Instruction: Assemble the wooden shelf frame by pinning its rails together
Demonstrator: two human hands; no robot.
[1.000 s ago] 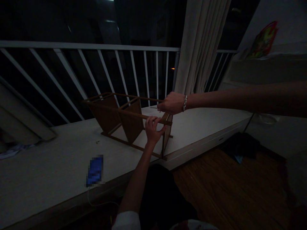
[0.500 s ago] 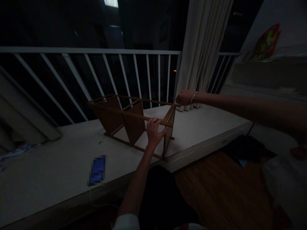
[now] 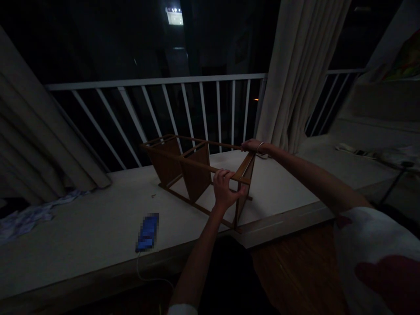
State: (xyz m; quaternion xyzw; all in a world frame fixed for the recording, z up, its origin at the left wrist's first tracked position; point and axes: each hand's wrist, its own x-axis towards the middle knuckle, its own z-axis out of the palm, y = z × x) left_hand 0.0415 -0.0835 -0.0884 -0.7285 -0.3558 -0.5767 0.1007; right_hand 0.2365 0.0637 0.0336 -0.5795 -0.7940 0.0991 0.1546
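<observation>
A brown wooden shelf rack [image 3: 196, 171] lies on its side on a white window ledge [image 3: 118, 218], its open frame and inner boards showing. My left hand [image 3: 226, 189] is wrapped round the near upper rail, close to the rack's right end, with the thumb by the end piece. At the far upper corner of that same end is my right hand [image 3: 252, 145], fingers closed. Whether it holds a small thing or only the rail, I cannot make out in the dim light.
A phone-like blue, pixelated object [image 3: 147, 232] with a white cable [image 3: 146, 278] lies near the ledge's front edge. A tiny bent piece [image 3: 153, 196] lies behind it. White railing [image 3: 157, 82] and curtains [image 3: 302, 74] stand behind the rack. Crumpled cloth [image 3: 36, 215] lies far left.
The view has swung left, so everything sits further right in it. My right hand has come from just past the rack's far corner onto that corner. My left hand keeps its hold.
</observation>
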